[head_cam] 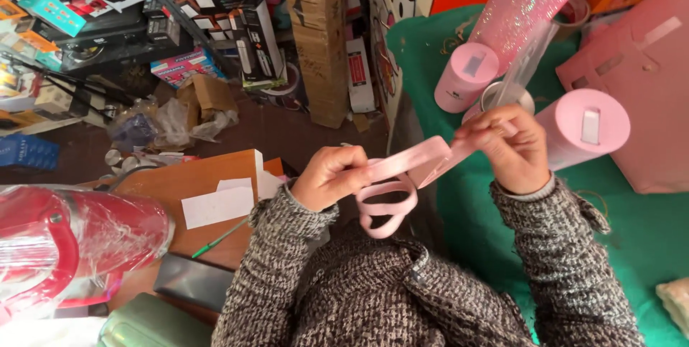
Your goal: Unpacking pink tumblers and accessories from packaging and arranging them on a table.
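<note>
In the middle of the frame, the person holds one pink ribbon (402, 175) up in the air with both hands. The left hand (331, 177) is curled into a fist around one end of it. The right hand (511, 147) pinches the other end between thumb and fingers. Between the two hands the ribbon runs flat and a little tight. Under the left hand it hangs down in two loose loops.

The ribbon looks soft, thin and very light. It would bend and curl easily, and it looks smooth, so it might slip. It probably will not break. The best place to hold it seems to be the flat part, pinched from both sides, close to where it bends.

On the right side of the frame lies a green cloth (646, 246). On it are two pink round boxes: one small (466, 76) above the right hand, and one bigger (583, 128) just right of that hand. Each has a little white strip on top. One sparkly pink roll (527, 2) leans in at the top right. One big pink flat box (639, 74) sits at the far right.

At the lower left are one red thing wrapped in clear plastic (64, 246) and a brown board (208, 196) with white paper and one green pen (219, 239). Many boxes fill the upper left.
</note>
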